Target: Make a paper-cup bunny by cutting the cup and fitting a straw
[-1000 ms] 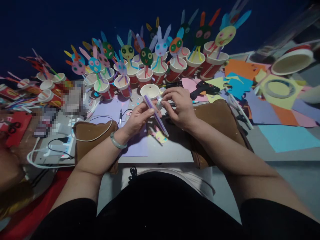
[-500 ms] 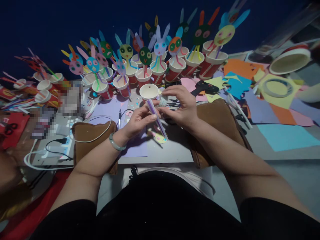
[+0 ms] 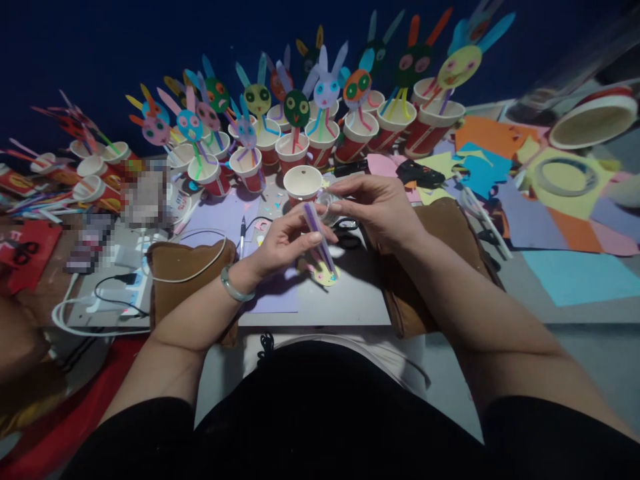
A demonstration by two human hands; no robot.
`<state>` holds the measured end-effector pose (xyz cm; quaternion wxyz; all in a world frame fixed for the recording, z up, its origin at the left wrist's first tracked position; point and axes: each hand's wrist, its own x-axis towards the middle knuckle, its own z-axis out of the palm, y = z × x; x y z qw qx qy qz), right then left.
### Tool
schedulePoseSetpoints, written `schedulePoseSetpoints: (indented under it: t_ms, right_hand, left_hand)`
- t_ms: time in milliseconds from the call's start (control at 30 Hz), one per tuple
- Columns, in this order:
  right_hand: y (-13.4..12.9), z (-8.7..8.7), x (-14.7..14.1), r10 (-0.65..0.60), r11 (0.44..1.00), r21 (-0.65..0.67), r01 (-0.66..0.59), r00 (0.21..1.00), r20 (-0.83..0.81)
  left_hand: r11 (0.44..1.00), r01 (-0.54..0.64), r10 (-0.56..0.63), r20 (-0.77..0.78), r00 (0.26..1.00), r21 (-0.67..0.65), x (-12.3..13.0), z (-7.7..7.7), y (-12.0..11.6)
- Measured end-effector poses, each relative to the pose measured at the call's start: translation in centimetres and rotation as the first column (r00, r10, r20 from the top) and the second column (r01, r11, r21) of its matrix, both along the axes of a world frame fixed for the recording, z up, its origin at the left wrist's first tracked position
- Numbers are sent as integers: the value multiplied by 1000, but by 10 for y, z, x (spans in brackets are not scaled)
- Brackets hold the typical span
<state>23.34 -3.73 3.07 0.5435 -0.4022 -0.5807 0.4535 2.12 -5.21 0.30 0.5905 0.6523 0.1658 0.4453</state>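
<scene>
My left hand (image 3: 290,241), with a bangle at the wrist, is closed on purple straws (image 3: 320,240) that slant down toward me. Close by on the right, the thumb and fingers of my right hand (image 3: 383,207) pinch a clear tape roll (image 3: 329,208), right beside the upper end of the straws. Just behind my hands stands a white-rimmed paper cup (image 3: 303,181) with a small dark hole inside. Under the straws lies a yellow paper face (image 3: 325,274) on the table, partly in shadow.
Behind are red cups (image 3: 293,148) with paper rabbit faces on straws. Brown cushions (image 3: 193,277) (image 3: 440,260) lie under both forearms. A pen (image 3: 243,237), black scissors (image 3: 350,238), a power strip (image 3: 135,293) and coloured paper (image 3: 583,277) lie around. A person's arm (image 3: 23,340) shows at left.
My right hand has moved slightly right, with the tape roll now more visible. The straws have shifted a little to the right with my left hand. The whole view has shifted slightly.
</scene>
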Motion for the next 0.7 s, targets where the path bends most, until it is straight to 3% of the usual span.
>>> schedulePoseSetpoints:
  t_ms: [167, 333, 433, 533, 700]
  right_hand:
    - [0, 3, 1, 32, 999, 13, -33, 999, 21]
    - [-2, 5, 4, 64, 997, 26, -66, 995, 78]
    - [-3, 5, 5, 53, 997, 54, -60, 991, 127]
    - [-4, 4, 6, 54, 995, 70, -65, 988, 148]
    - [-2, 2, 6, 81, 995, 41, -87, 987, 140]
  left_hand:
    - [993, 42, -48, -50, 998, -113, -5, -2, 0]
    - [995, 28, -31, -27, 999, -99, -6, 1, 1]
    - [998, -38, 42, -105, 994, 47, -6, 5, 2]
    - [966, -90, 134, -173, 976, 241, -6, 8, 2]
    - [923, -114, 199, -200, 959, 368, -8, 10, 3]
